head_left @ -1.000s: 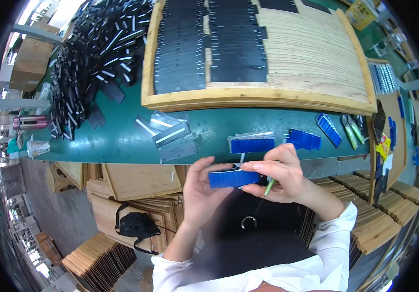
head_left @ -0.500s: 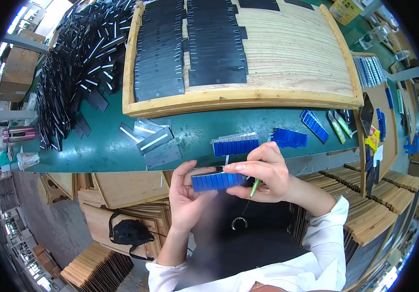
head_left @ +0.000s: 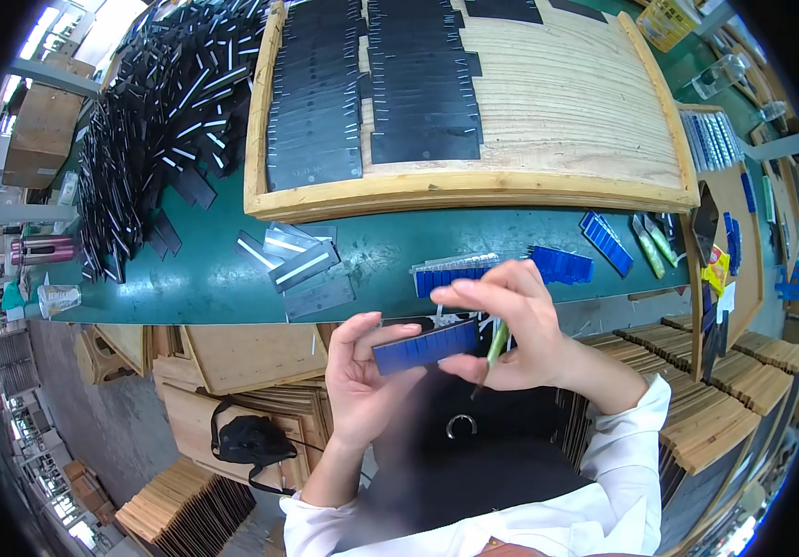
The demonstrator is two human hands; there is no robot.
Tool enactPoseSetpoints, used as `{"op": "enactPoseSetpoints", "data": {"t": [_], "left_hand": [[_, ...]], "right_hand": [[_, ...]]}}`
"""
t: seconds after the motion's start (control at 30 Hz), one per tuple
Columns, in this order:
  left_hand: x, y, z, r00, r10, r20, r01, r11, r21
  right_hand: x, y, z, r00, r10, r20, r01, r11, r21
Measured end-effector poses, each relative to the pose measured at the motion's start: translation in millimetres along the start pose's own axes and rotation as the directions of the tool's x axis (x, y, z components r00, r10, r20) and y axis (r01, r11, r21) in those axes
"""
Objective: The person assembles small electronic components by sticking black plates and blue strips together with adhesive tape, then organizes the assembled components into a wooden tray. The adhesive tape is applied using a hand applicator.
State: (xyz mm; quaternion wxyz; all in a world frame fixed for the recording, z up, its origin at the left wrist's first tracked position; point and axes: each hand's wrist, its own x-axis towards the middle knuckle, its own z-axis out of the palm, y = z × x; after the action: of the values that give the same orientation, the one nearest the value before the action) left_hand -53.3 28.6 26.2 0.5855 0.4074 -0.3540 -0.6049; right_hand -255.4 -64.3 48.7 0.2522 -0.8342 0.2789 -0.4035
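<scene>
My left hand (head_left: 359, 385) pinches one end of a blue strip (head_left: 425, 347) marked off into several narrow segments, with its long side level in front of my dark apron. My right hand (head_left: 518, 330) is at the strip's other end, thumb near its lower corner and forefinger raised above it. A slim green-handled tool (head_left: 499, 343) sits in that hand, its thin tip pointing down and blurred. Just beyond my hands, on the green table, lies a stack of clear and blue segmented strips (head_left: 450, 277). More blue strips (head_left: 562, 265) rest right of it.
A wooden-framed board (head_left: 548, 190) carries rows of black strips (head_left: 316, 139). Loose black strips (head_left: 130, 176) are heaped at left. Dark plates with white bands (head_left: 302, 265) lie near the table's front edge; green-handled knives (head_left: 647, 243) lie right. Wooden boards (head_left: 724, 408) are stacked below.
My right forefinger has lifted off the strip and the thumb and fingers have spread. The strip has tilted slightly, its right end higher. The tool has swung more upright.
</scene>
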Motion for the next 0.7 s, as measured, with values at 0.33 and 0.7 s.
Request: {"op": "enactPoseSetpoints", "data": {"t": [0.33, 0.7], "left_hand": [[-0.9, 11.0, 3.3, 0.993, 0.097, 0.069, -0.106, 0.983, 0.149], [8.5, 26.8, 10.9, 0.982, -0.031, -0.186, 0.037, 0.999, 0.031]], "right_hand": [[12.0, -5.6, -22.5, 0.885, 0.394, 0.247, -0.434, 0.890, 0.137], [13.8, -11.8, -25.7, 0.903, 0.341, 0.261, -0.411, 0.862, 0.298]]}}
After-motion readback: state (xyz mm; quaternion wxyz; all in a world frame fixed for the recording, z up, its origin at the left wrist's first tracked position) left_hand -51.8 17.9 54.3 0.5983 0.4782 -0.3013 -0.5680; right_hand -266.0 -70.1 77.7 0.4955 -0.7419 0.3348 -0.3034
